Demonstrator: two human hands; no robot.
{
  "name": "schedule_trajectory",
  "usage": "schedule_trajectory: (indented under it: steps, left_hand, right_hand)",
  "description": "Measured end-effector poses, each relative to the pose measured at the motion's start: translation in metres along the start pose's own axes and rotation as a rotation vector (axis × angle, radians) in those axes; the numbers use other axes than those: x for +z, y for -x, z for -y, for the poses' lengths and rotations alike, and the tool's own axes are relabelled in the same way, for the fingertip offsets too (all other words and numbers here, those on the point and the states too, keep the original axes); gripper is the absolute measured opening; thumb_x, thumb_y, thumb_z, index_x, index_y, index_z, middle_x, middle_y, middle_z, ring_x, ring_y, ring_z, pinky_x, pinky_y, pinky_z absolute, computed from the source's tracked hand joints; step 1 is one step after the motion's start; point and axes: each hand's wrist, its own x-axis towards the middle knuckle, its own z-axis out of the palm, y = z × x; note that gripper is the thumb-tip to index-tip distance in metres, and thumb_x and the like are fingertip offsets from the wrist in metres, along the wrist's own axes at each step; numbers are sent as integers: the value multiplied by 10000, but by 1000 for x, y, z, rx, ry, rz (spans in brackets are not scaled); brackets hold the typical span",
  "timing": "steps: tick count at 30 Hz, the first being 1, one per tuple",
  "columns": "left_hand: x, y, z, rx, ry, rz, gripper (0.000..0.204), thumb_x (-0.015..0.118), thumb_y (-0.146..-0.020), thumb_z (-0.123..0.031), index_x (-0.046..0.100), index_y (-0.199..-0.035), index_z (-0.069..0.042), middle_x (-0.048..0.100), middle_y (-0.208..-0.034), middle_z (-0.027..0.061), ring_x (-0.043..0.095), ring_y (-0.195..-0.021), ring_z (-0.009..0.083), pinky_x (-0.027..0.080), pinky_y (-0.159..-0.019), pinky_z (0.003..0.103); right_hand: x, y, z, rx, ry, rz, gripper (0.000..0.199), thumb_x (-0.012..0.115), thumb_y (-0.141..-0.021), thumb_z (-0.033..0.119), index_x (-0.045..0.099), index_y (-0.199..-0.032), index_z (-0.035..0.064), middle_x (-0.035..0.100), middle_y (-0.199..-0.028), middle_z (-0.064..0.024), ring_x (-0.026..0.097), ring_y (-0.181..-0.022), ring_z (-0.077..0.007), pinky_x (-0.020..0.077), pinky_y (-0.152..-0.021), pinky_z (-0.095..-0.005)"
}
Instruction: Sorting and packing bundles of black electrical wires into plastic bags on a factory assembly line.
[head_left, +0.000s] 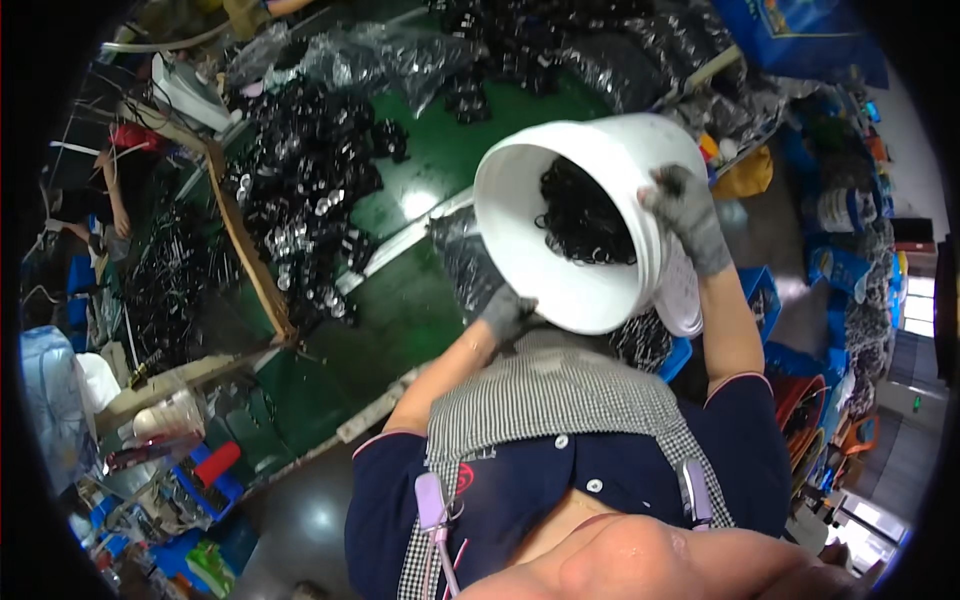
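A large white bucket (pixel 530 283) is tipped on its side above the green worktable, its mouth turned to the left. Inside lies a heap of small glossy black ring-like parts (pixel 585 215). My right hand (pixel 690 215), in a grey glove with the fingertips showing, grips the bucket's outer side near the ridges. At the lower left of the mouth my left hand (pixel 508 312), gloved too, is closed at the rim; part of its fingers is hidden. Just left of the mouth lies a dark plastic bag (pixel 462 258).
Piles of black parts (pixel 310 190) cover the green table (pixel 405 225) at the left. Clear plastic bags (pixel 370 55) lie at the far side. Beyond a wooden edge (pixel 245 245), another person's arm (pixel 115 195) reaches in. Blue crates (pixel 762 300) stand at my right.
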Motion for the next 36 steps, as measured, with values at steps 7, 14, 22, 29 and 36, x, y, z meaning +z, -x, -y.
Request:
schedule_trajectory:
  steps: [7, 14, 22, 29, 36]
  left_hand:
    - [-35, -44, -56, 633, -1533, -67, 228, 615, -805, -193, 576, -992, -69, 631, -963, 159, 620, -712, 291, 525, -661, 355]
    - [-44, -62, -135, 216, -1888, -496, 503, 525, -823, -480, 542, -1226, -180, 516, -1298, 91, 460, -1231, 264, 238, -1050, 551]
    - [-77, -19, -109, 162, -1770, -734, 576, 502, -810, -553, 551, -1205, -136, 529, -1267, 116, 489, -1180, 299, 334, -1005, 477]
    - [-164, 48, -90, 460, -1502, -867, 476, 611, -791, -447, 601, -1090, -77, 638, -975, 183, 604, -916, 354, 470, -814, 429]
    - [-276, 152, -136, 322, -1226, -1420, 284, 579, -786, -317, 667, -856, -56, 642, -797, 222, 620, -781, 391, 486, -707, 467]
  right_hand:
    - [-7, -34, -20, 53, -144, 97, 515, 751, -738, 354, 595, -1037, -36, 593, -831, -60, 538, -759, -141, 460, -719, -267]
    - [11, -30, -26, -50, -140, -42, 447, 756, -733, 266, 603, -1016, -44, 612, -884, -76, 544, -804, -145, 454, -744, -266]
    - [45, -29, -3, -90, -179, -9, 408, 756, -755, 224, 596, -1014, -48, 581, -865, -48, 499, -773, -125, 425, -728, -243]
    - [75, -17, 16, -169, -105, 8, 397, 704, -808, 195, 577, -1089, -54, 619, -1011, -122, 566, -932, -181, 447, -849, -285]
    - [62, 10, 18, -52, 251, -157, 442, 648, -825, 272, 583, -1154, -17, 625, -1075, -161, 576, -1009, -237, 414, -922, -322]
